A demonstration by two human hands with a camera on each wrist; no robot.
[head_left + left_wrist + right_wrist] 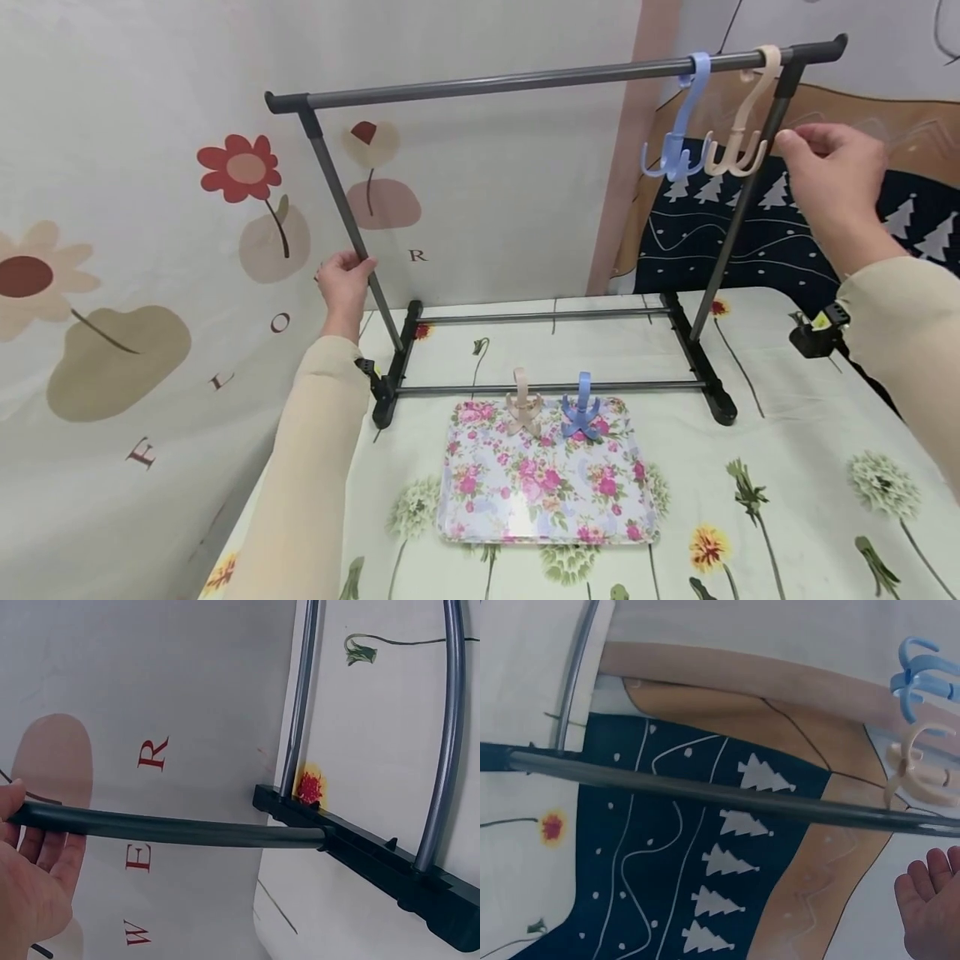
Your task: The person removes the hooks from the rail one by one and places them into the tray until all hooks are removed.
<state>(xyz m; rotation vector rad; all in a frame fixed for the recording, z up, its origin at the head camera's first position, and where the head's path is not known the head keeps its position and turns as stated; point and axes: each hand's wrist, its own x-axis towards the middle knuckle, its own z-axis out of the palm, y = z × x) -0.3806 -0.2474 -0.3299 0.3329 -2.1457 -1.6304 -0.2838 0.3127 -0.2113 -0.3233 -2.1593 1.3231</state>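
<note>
A dark metal garment rack (495,82) stands on the table, its top bar across the head view. My left hand (347,287) grips the rack's left post; in the left wrist view the thumb lies over the post (187,829) with fingers beneath. My right hand (843,171) is beside the upper right post (738,229), fingers loosely bent; in the right wrist view a small gap separates the fingertips from that post. A blue four-prong hook (678,137) and a beige four-prong hook (742,125) hang at the bar's right end.
In front of the rack lies a floral tray (525,500). On its far edge rest another beige hook (522,408) and another blue hook (581,412). A flower-printed cloth (810,517) covers the table. Behind hangs a printed curtain (487,192).
</note>
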